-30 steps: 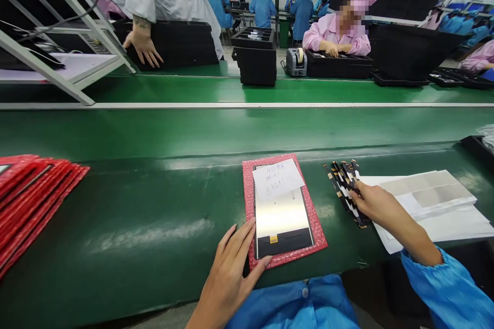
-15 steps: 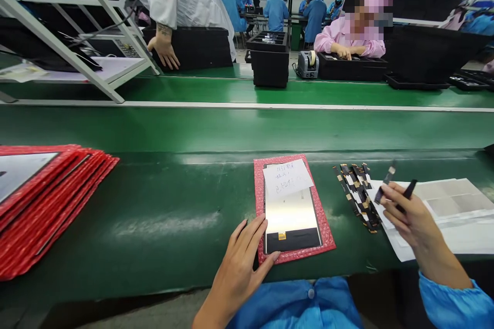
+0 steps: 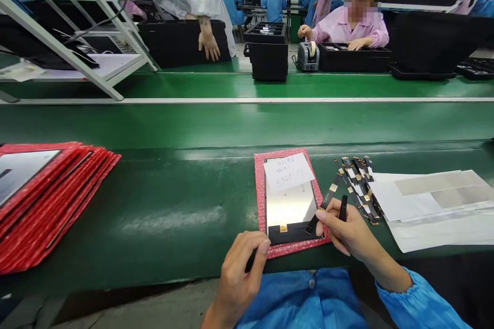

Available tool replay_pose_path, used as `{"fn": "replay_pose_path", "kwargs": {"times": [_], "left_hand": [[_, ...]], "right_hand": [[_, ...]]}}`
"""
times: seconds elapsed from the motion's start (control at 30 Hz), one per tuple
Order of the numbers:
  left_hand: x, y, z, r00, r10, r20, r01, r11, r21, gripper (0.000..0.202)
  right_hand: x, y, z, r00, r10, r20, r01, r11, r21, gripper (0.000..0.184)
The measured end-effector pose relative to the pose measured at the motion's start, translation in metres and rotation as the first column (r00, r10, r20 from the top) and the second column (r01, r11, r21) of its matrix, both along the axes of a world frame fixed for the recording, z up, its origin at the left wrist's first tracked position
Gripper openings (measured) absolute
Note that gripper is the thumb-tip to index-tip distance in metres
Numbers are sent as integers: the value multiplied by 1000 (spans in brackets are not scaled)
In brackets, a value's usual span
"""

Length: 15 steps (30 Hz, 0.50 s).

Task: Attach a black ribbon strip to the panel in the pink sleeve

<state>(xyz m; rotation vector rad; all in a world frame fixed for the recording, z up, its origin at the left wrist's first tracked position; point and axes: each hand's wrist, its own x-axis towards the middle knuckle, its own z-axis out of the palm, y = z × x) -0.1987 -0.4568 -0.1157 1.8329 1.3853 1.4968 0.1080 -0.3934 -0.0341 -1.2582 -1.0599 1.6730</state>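
A display panel (image 3: 287, 211) lies on a red bubble pad (image 3: 261, 190) on the green bench, with a handwritten paper note (image 3: 288, 171) on its upper part. My left hand (image 3: 241, 272) is curled at the pad's lower left corner, fingers pinching its edge. My right hand (image 3: 345, 231) sits at the pad's lower right and grips a black flex strip (image 3: 323, 202) together with a short black tool (image 3: 342, 207). The strip's lower end touches the panel's dark bottom edge.
A fan of black flex strips (image 3: 360, 185) lies right of the pad, beside white sheets (image 3: 432, 208). A stack of red pads (image 3: 42, 195) is at left. Beyond the conveyor belt (image 3: 231, 123) other workers stand at black trays (image 3: 266, 54) and a tape dispenser (image 3: 306, 56).
My right hand picked a strip from the fan, then carried it left to the panel's lower right corner. My left hand curled from flat to pinching the pad's corner.
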Motion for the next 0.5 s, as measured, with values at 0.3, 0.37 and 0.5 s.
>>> {"fn": "replay_pose_path", "kwargs": {"times": [0.3,0.37,0.5], "left_hand": [[49,-19,-24,844,-500,-193,437,851,-290,7],[52,-22,-24,815,-556,-162,493,812,-312,18],[38,-18,-13,907,-374,-195,343,923,-176,34]], "right_hand": [[-19,-24,-1,965,244,-98,-255,960,-118,56],[-13,-29,0,964,260,-53,-264,957,-121,43],[10,-25,-3,977,213,29,-207,970,-130,34]]}}
